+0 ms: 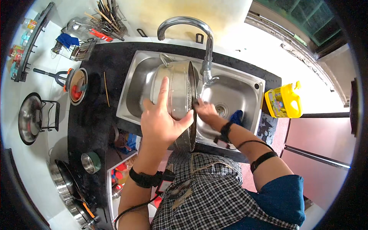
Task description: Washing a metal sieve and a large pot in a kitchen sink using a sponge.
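A large metal pot (177, 89) is tipped on its side across the double-basin steel sink (122, 107), with its mouth facing right and a loop handle (165, 59) at the far side. My left hand (161, 120) is spread on the pot's outer wall, index finger extended, its thumb at the rim. Inside the pot's mouth, my right hand (206, 111) has its fingers closed on a small dark object (196, 104), perhaps a scouring pad; the rim partly hides it. In the right basin a blue cloth (236, 117) lies near the drain (222, 110).
The curved chrome faucet (210, 49) rises behind the pot. A yellow jug (287, 100) stands right of the sink. On the left are a wooden chopstick (106, 89), a round container (86, 86) with something red inside, and a green mug (91, 162). Pans hang along the left wall.
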Motion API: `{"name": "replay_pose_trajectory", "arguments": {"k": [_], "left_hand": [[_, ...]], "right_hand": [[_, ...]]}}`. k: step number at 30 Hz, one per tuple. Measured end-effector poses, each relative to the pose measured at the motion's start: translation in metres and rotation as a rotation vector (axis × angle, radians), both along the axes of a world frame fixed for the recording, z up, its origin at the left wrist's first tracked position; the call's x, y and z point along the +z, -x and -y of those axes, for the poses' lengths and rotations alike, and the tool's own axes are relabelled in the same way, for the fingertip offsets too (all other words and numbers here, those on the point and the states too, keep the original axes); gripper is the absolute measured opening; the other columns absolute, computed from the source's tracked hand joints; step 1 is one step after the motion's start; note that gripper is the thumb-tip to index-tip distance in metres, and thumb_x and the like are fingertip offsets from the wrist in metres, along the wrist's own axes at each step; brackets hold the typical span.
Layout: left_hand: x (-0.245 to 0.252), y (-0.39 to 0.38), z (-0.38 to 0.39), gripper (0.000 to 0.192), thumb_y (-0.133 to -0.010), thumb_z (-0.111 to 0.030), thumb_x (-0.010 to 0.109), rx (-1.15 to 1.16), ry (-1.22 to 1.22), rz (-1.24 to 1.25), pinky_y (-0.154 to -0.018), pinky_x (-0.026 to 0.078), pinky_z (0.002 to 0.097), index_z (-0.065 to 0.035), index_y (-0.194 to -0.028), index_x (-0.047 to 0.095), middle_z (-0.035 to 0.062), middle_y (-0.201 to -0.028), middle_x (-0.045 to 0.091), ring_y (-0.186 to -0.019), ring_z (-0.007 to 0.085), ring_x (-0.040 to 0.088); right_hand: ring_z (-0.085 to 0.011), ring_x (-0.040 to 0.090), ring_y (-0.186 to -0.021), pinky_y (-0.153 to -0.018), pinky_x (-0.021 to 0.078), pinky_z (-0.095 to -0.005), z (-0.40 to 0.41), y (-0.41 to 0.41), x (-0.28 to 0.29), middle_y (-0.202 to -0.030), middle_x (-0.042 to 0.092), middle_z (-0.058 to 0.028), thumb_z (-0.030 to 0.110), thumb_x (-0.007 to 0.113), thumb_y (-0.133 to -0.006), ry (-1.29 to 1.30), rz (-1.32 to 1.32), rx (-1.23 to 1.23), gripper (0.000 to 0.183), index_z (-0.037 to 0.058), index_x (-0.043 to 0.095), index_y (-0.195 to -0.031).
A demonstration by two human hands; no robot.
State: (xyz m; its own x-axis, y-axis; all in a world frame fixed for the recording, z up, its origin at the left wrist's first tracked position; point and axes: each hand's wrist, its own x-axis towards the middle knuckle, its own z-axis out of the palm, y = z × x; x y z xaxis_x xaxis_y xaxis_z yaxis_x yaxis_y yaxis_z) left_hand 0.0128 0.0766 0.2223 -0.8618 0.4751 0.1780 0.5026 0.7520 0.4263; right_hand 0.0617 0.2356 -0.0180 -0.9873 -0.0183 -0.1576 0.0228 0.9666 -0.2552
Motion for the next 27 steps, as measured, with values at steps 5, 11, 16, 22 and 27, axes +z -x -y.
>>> {"name": "replay_pose_trajectory", "arguments": {"k": [5,11,16,22,27], "left_hand": [[-0.003,0.001,0.001,0.094,-0.058,-0.040,0.075,-0.022,-0.036,0.007,-0.061,0.051,0.0455,-0.0163,-0.139,0.033,0.0268,-0.080,0.054,-0.066,0.0411,0.056],[0.000,0.005,0.003,0.094,-0.058,-0.039,0.075,0.025,-0.006,0.038,-0.062,0.051,0.0452,-0.0149,-0.139,0.032,0.0262,-0.080,0.054,-0.067,0.0413,0.056],[-0.003,0.003,0.002,0.095,-0.058,-0.039,0.075,-0.039,-0.050,-0.043,-0.061,0.050,0.0453,-0.0139,-0.139,0.032,0.0245,-0.075,0.054,-0.066,0.0402,0.055],[-0.003,0.000,0.002,0.096,-0.058,-0.038,0.076,-0.030,-0.023,-0.022,-0.061,0.051,0.0444,-0.0139,-0.139,0.031,0.0227,-0.080,0.058,-0.067,0.0392,0.056],[-0.006,0.001,0.009,0.094,-0.057,-0.038,0.076,-0.017,-0.052,-0.038,-0.061,0.051,0.0442,-0.0154,-0.138,0.035,0.0224,-0.081,0.057,-0.067,0.0384,0.057]], "right_hand": [[-0.0306,0.060,-0.085,-0.063,0.0538,-0.0401,-0.011,0.042,0.019,-0.101,0.050,-0.0203,0.008,0.053,-0.077,-0.060,-0.175,-0.136,0.011,-0.0003,0.059,-0.076],[-0.0352,0.064,-0.078,-0.062,0.0537,-0.0429,0.016,-0.029,0.000,-0.094,0.056,-0.0221,0.013,0.053,-0.079,0.233,0.128,0.045,0.016,0.0007,0.062,-0.085],[-0.0335,0.062,-0.089,-0.073,0.0525,-0.0425,-0.007,0.010,0.030,-0.103,0.055,-0.0213,0.015,0.054,-0.080,0.145,0.267,0.056,0.018,0.0032,0.065,-0.089],[-0.0323,0.064,-0.081,-0.065,0.0544,-0.0405,-0.017,0.041,0.022,-0.104,0.053,-0.0194,0.010,0.053,-0.078,-0.014,-0.013,0.007,0.015,0.0014,0.065,-0.083],[-0.0321,0.062,-0.088,-0.071,0.0528,-0.0443,0.014,-0.023,0.014,-0.107,0.055,-0.0151,0.015,0.053,-0.080,0.335,0.254,0.253,0.024,0.0082,0.061,-0.101]]}}
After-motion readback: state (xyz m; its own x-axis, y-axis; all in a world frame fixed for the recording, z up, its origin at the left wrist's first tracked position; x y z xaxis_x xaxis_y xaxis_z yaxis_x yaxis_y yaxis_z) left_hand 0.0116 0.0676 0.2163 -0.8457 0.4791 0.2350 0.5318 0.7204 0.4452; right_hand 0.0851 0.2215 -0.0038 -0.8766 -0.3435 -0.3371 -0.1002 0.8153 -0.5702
